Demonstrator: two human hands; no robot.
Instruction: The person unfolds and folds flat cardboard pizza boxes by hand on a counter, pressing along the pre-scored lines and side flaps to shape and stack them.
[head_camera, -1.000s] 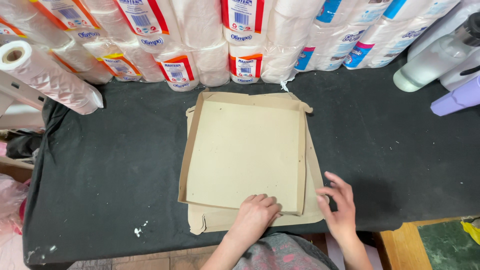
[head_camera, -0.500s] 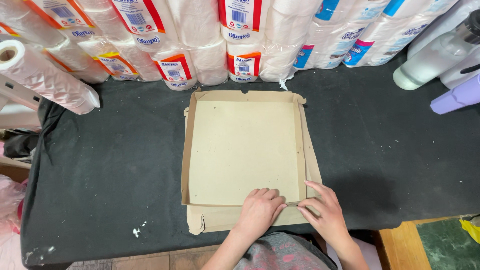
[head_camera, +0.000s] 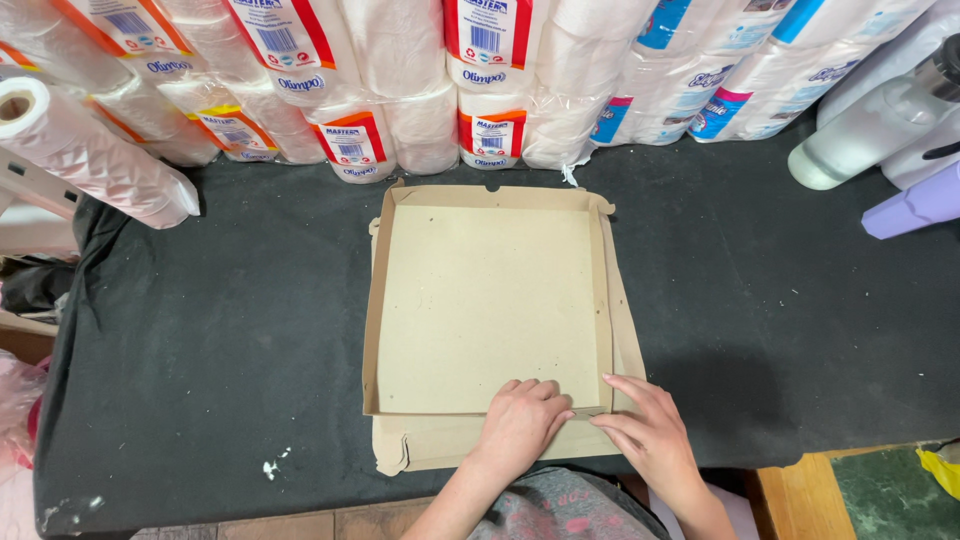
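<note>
Cardboard box (head_camera: 490, 300): nothing inside | left hand (head_camera: 522, 425), right hand (head_camera: 650, 435): side by side, pressing near edge

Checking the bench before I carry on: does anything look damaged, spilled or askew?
Small white specks lie scattered on the black table cover, left of the flat brown cardboard box. The box sits square, both hands pressing its near edge.
</note>
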